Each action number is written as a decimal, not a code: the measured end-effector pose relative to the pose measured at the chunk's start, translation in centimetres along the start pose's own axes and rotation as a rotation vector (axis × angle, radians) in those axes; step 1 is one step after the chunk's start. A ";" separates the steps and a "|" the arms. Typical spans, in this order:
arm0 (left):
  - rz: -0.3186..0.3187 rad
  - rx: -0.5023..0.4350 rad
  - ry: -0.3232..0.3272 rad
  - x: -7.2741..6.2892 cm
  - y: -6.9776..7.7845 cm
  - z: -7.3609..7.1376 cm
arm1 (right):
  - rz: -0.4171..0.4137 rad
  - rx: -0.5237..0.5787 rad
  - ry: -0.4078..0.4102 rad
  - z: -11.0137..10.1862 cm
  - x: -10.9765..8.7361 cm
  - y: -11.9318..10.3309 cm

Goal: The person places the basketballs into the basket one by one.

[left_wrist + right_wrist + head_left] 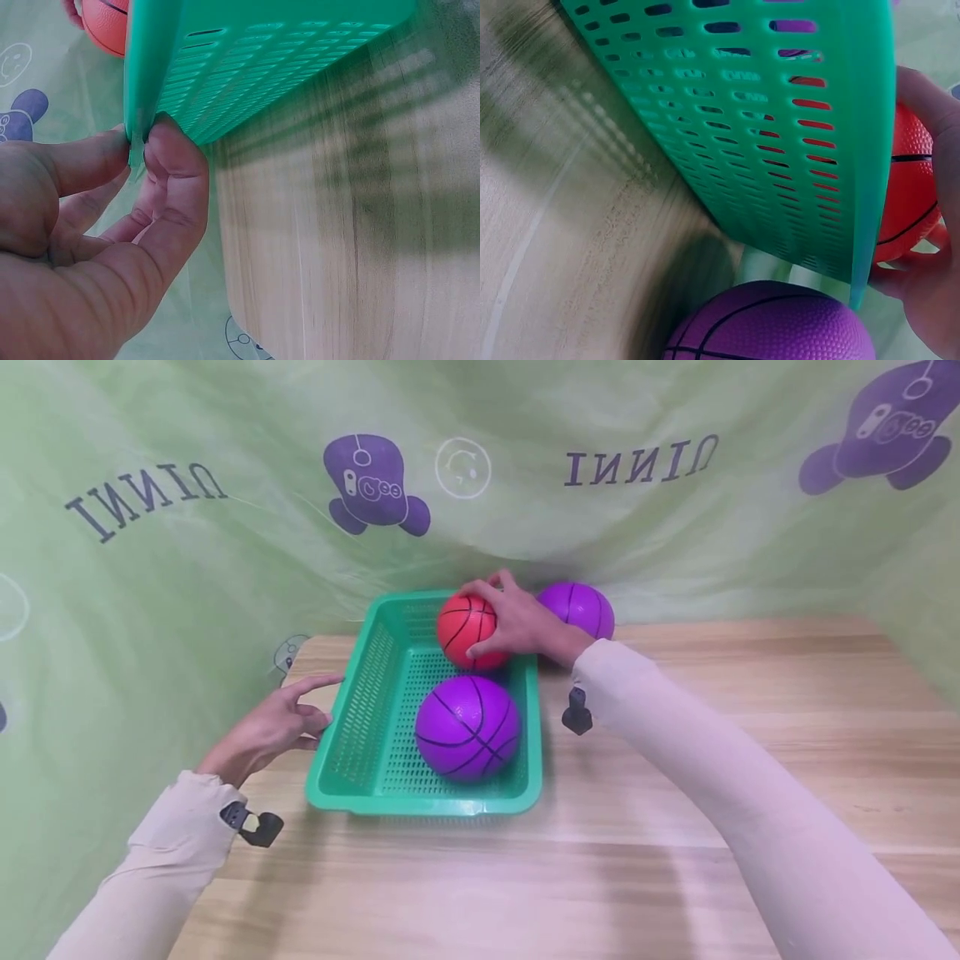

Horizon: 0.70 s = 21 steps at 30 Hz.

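Note:
In the head view my right hand (pixel 519 620) grips a small red basketball (pixel 459 631) from above, at the far right corner of a green plastic basket (pixel 427 804). The right wrist view has the red ball just inside the rim, showing through the slots. A purple basketball (pixel 467 728) sits in the near right part of the basket. Thumb and finger of my left hand (pixel 112 225) pinch the basket's left rim. A second purple basketball (pixel 577 607) is outside, behind my right wrist; its lower part is hidden there.
The basket stands on a light wooden table (pixel 750 693). Close behind the basket and along the left side hangs a green cloth (pixel 247 527) with purple prints. Black wrist mounts (pixel 577 713) stick out below both sleeves.

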State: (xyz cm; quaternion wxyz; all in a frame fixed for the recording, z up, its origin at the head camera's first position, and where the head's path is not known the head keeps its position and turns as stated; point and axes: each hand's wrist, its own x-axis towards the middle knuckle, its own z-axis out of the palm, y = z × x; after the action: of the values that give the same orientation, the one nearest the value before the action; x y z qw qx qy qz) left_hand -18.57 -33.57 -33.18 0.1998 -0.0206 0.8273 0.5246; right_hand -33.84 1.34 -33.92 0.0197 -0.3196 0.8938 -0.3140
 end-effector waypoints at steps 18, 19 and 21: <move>-0.016 -0.020 -0.002 0.0 0.0 0.0 | 0.012 -0.030 -0.156 1.3 1.0 -0.3; -0.017 -0.018 0.000 0.0 0.0 0.0 | 0.013 -0.028 -0.159 1.3 1.0 -0.3; -0.022 -0.011 0.007 0.0 0.0 0.0 | 0.013 -0.023 -0.164 1.3 1.0 -0.3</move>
State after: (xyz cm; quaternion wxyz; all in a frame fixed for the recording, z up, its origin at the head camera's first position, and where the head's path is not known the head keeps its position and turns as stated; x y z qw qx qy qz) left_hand -18.63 -33.59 -33.15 0.2025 -0.0325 0.8249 0.5267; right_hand -34.15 -0.14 -34.68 0.0911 -0.3386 0.8948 -0.2765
